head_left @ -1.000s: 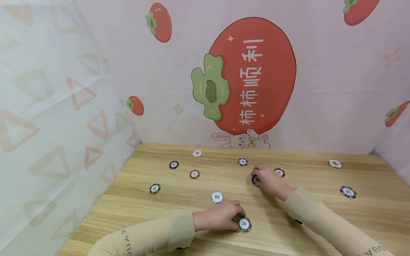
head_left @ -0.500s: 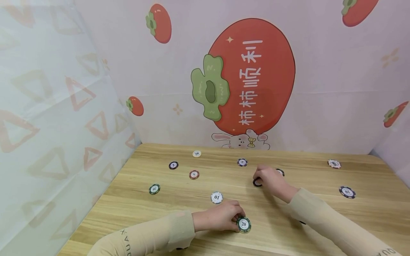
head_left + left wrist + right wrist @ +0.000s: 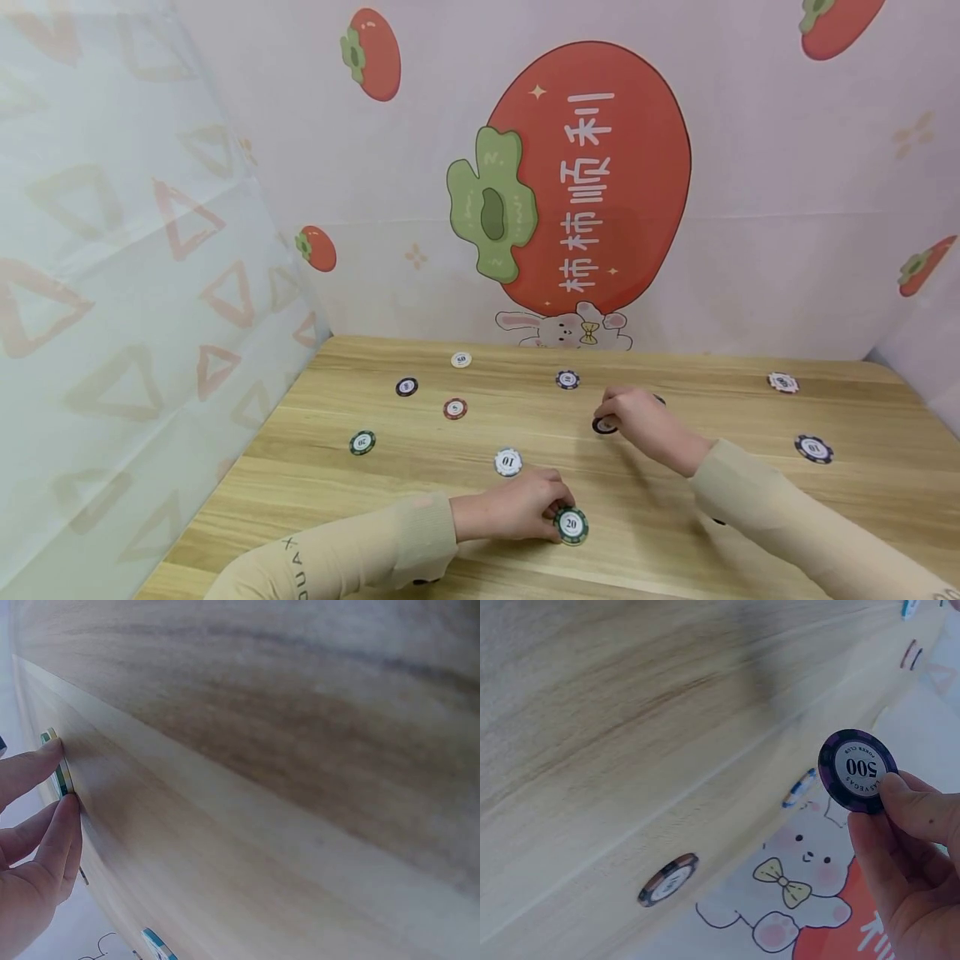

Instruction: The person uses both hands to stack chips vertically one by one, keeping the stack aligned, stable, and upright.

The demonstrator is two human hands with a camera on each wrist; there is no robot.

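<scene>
At the front middle of the table, my left hand (image 3: 517,507) pinches the edge of a green poker chip (image 3: 572,525) marked 20. A yellow edge shows against the green in the left wrist view, where thumb and fingertips hold the chip (image 3: 63,778) at the tabletop. Farther back and to the right, my right hand (image 3: 648,423) holds a dark purple-black poker chip (image 3: 847,766) marked 500 between thumb and fingers. This chip is raised off the wood, its face turned to the right wrist camera. A black-and-brown chip (image 3: 669,880) lies behind that hand, mostly hidden in the head view.
Several chips lie scattered on the wooden table (image 3: 300,508): a white-and-blue 10 (image 3: 508,462), a red 5 (image 3: 455,408), a green 20 (image 3: 362,442), a blue one (image 3: 567,380) and a dark 10 (image 3: 814,448). A printed cloth backdrop (image 3: 780,275) stands behind.
My right hand has shifted slightly right with the 500 chip, which has tilted, and it now covers more of the chip behind. My left hand stays in place on the green chip.
</scene>
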